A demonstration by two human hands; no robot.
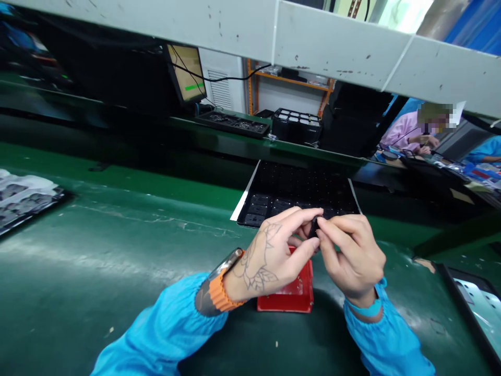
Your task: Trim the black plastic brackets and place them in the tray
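My left hand, tattooed and with an orange-strapped watch at the wrist, and my right hand meet above a small red bin. Both pinch a small black part between their fingertips. Just beyond the hands lies a black tray with rows of small black parts in its pockets. Both sleeves are bright blue.
The green belt surface spreads to the left, with a tray of parts at its far left edge. Another tray sits at the right. A monitor, black trays and a seated person lie beyond.
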